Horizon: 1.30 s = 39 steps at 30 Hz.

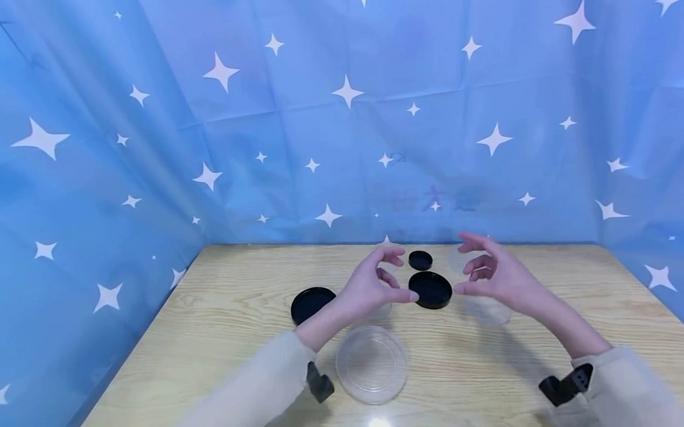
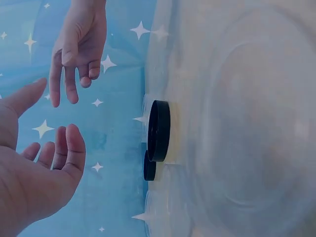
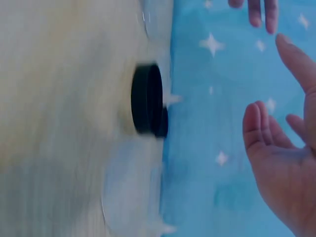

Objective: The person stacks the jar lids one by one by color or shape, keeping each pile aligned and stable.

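Note:
My left hand (image 1: 372, 283) hovers above the table, holding nothing, its fingers loosely bent and its thumb toward the middle. Facing it, my right hand (image 1: 493, 274) is also in the air with nothing in it. Between and below the hands lies a black round shallow dish or lid (image 1: 430, 290), also in the right wrist view (image 3: 140, 98). A smaller black one (image 1: 420, 260) lies just behind it. Another black one (image 1: 311, 303) is partly hidden by my left forearm. Nearer me is a clear round lid or dish (image 1: 371, 365), large in the left wrist view (image 2: 256, 128).
Partly behind my right hand lies a clear round piece (image 1: 489, 311), with another (image 1: 457, 258) farther back. One more clear piece (image 1: 382, 312) shows beneath my left hand. The wooden table (image 1: 210, 346) meets a blue star-patterned curtain (image 1: 315, 132) at the back.

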{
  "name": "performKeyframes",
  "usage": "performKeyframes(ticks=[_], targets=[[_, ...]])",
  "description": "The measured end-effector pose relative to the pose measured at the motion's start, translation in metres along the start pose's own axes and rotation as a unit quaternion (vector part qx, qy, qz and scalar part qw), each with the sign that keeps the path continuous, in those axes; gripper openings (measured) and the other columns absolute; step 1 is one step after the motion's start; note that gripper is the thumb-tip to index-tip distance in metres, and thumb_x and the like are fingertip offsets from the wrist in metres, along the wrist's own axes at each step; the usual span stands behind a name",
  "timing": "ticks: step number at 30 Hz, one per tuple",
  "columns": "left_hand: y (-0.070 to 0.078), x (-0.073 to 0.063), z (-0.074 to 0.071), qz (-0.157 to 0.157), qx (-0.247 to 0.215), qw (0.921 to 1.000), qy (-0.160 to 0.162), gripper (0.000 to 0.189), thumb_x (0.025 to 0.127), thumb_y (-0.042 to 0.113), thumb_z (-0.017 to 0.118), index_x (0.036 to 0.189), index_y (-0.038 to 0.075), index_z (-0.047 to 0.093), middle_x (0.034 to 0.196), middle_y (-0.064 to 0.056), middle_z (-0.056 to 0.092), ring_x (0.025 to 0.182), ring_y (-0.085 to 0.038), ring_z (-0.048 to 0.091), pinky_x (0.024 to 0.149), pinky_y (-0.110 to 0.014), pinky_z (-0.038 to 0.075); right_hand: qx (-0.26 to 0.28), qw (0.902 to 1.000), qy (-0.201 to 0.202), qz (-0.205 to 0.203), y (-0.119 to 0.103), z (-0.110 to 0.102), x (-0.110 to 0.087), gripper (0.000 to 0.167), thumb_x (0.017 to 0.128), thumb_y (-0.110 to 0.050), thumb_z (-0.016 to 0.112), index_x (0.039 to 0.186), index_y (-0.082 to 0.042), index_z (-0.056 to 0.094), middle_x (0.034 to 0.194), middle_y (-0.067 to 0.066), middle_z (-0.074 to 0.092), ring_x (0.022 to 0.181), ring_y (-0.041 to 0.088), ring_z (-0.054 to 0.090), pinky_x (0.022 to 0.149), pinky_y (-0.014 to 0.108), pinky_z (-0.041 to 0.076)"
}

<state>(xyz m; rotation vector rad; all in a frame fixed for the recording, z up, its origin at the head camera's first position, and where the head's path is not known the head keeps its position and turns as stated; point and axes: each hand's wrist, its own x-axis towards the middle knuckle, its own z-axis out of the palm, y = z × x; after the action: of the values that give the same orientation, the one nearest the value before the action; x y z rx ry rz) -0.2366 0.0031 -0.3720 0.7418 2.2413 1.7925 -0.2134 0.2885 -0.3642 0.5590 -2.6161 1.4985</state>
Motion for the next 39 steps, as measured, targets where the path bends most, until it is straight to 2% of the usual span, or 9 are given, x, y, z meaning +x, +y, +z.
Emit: performKeyframes(ticks=[3, 7, 11, 13, 15, 19, 24, 32, 39], targets=[[0.0, 0.02, 0.007, 0.004, 0.001, 1.0, -0.002, 0.073, 0.081, 0.013, 0.089, 0.145, 0.017, 0.053, 0.122, 0.005, 0.056, 0.084, -0.015, 0.064, 0.07, -0.029, 0.055, -0.009, 0.9996, 0.024, 0.015, 0.014, -0.017, 0.008, 0.095, 0.086, -0.008, 0.084, 0.162, -0.006, 0.026, 0.138, 0.016, 0.046, 0.094, 0.013, 0.062, 0.077, 0.02, 0.054], [-0.002, 0.042, 0.014, -0.01, 0.008, 0.9999, 0.008, 0.074, 0.081, 0.02, 0.09, 0.146, 0.021, 0.053, 0.124, 0.009, 0.056, 0.089, -0.014, 0.063, 0.073, -0.031, 0.056, -0.033, 0.998, 0.041, 0.034, 0.035, -0.037, 0.013, 0.092, 0.091, -0.013, 0.08, 0.163, -0.005, 0.022, 0.142, 0.021, 0.046, 0.097, 0.01, 0.061, 0.077, 0.019, 0.053], [-0.008, 0.063, 0.026, -0.032, -0.017, 0.999, 0.027, 0.074, 0.082, 0.018, 0.089, 0.146, 0.021, 0.052, 0.124, 0.009, 0.057, 0.088, -0.015, 0.064, 0.08, -0.044, 0.058, -0.048, 0.9957, 0.049, 0.062, 0.052, -0.053, 0.015, 0.09, 0.095, -0.019, 0.077, 0.163, -0.005, 0.019, 0.145, 0.024, 0.043, 0.099, 0.003, 0.059, 0.076, 0.019, 0.054], [-0.013, 0.075, 0.036, -0.04, -0.037, 0.9977, 0.04, 0.072, 0.082, 0.015, 0.089, 0.145, 0.019, 0.053, 0.124, 0.007, 0.058, 0.082, -0.016, 0.065, 0.081, -0.048, 0.058, -0.057, 0.9939, 0.056, 0.077, 0.06, -0.06, 0.016, 0.091, 0.095, -0.024, 0.076, 0.164, -0.006, 0.019, 0.146, 0.025, 0.043, 0.104, 0.009, 0.06, 0.076, 0.018, 0.053], [-0.016, 0.087, 0.048, -0.048, -0.053, 0.996, 0.052, 0.07, 0.082, 0.012, 0.088, 0.143, 0.016, 0.054, 0.124, 0.002, 0.059, 0.078, -0.017, 0.065, 0.08, -0.048, 0.058, -0.07, 0.9913, 0.061, 0.094, 0.068, -0.065, 0.016, 0.094, 0.096, -0.031, 0.076, 0.164, -0.006, 0.017, 0.147, 0.027, 0.042, 0.112, 0.021, 0.06, 0.076, 0.019, 0.052], [-0.02, 0.104, 0.073, -0.06, -0.061, 0.9939, 0.069, 0.07, 0.08, 0.012, 0.09, 0.142, 0.014, 0.056, 0.123, 0.0, 0.06, 0.076, -0.015, 0.064, 0.075, -0.038, 0.058, -0.084, 0.9868, 0.064, 0.123, 0.085, -0.07, 0.016, 0.098, 0.096, -0.038, 0.074, 0.164, -0.003, 0.013, 0.149, 0.034, 0.037, 0.122, 0.048, 0.053, 0.084, 0.035, 0.055], [-0.021, 0.114, 0.093, -0.081, -0.073, 0.9908, 0.079, 0.073, 0.08, 0.011, 0.09, 0.144, 0.017, 0.055, 0.125, 0.008, 0.058, 0.08, -0.019, 0.066, 0.081, -0.04, 0.058, -0.078, 0.9845, 0.059, 0.146, 0.1, -0.07, 0.019, 0.102, 0.096, -0.039, 0.074, 0.164, -0.002, 0.008, 0.152, 0.036, 0.032, 0.127, 0.052, 0.049, 0.096, 0.06, 0.048], [-0.027, 0.125, 0.107, -0.105, -0.043, 0.9888, 0.096, 0.076, 0.08, 0.013, 0.09, 0.146, 0.021, 0.054, 0.143, 0.007, 0.055, 0.115, -0.013, 0.061, 0.084, -0.031, 0.056, -0.064, 0.9845, 0.039, 0.158, 0.114, -0.075, 0.016, 0.107, 0.095, -0.04, 0.074, 0.164, -0.004, 0.001, 0.158, 0.037, 0.023, 0.135, 0.055, 0.041, 0.102, 0.066, 0.042], [-0.038, 0.133, 0.109, -0.118, -0.03, 0.9883, 0.091, 0.076, 0.083, 0.008, 0.087, 0.149, 0.018, 0.052, 0.148, 0.003, 0.052, 0.121, -0.018, 0.059, 0.086, -0.034, 0.056, -0.056, 0.9857, 0.016, 0.158, 0.123, -0.077, 0.014, 0.107, 0.095, -0.037, 0.075, 0.163, -0.001, 0.001, 0.157, 0.039, 0.023, 0.136, 0.057, 0.038, 0.104, 0.067, 0.039]])
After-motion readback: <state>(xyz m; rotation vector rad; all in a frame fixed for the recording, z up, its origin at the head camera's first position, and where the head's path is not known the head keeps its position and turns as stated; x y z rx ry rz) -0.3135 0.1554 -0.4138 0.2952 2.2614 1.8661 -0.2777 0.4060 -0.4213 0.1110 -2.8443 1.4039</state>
